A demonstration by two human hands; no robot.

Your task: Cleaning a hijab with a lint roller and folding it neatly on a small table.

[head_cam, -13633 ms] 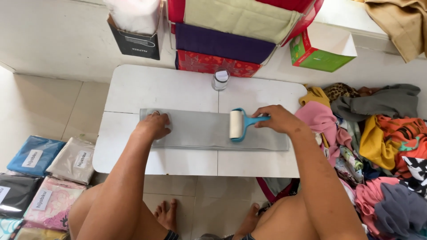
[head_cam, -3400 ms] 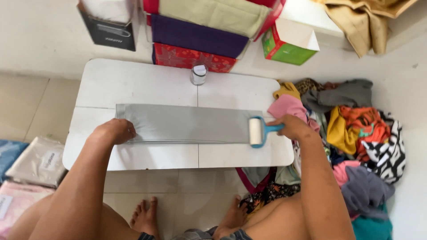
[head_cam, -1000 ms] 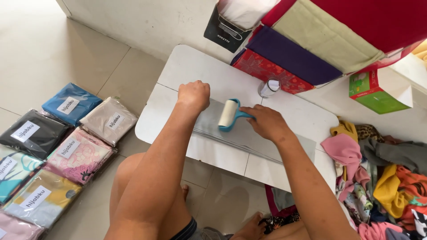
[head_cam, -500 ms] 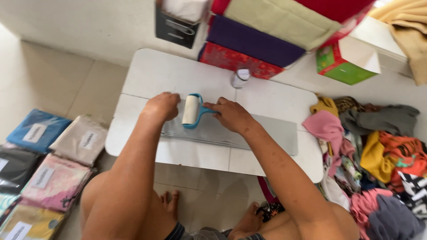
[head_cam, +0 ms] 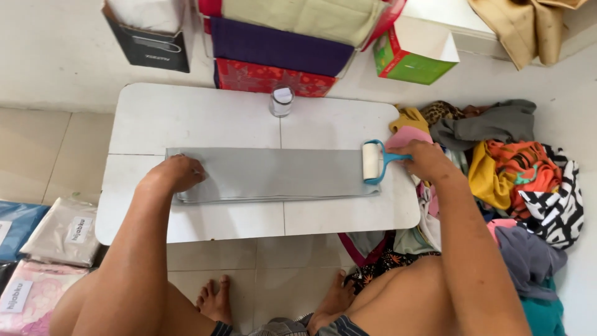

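A long grey folded cloth (head_cam: 273, 174) lies flat across a low white table (head_cam: 205, 118). My left hand (head_cam: 174, 174) presses down on the cloth's left end, fingers curled. My right hand (head_cam: 423, 158) grips the blue handle of a lint roller (head_cam: 373, 162), whose white roll rests on the right end of the cloth.
A small jar with a white lid (head_cam: 281, 101) stands at the table's far edge. Stacked fabric boxes (head_cam: 273, 50), a black bag (head_cam: 146, 37) and a green box (head_cam: 413, 56) sit behind. A pile of colourful clothes (head_cam: 510, 168) lies to the right; packaged cloths (head_cam: 56, 233) lie on the floor at left.
The lint roller has travelled from the cloth's left part, beside my left hand, to its right end. My left hand stays on the left end. The camera has swung back square.
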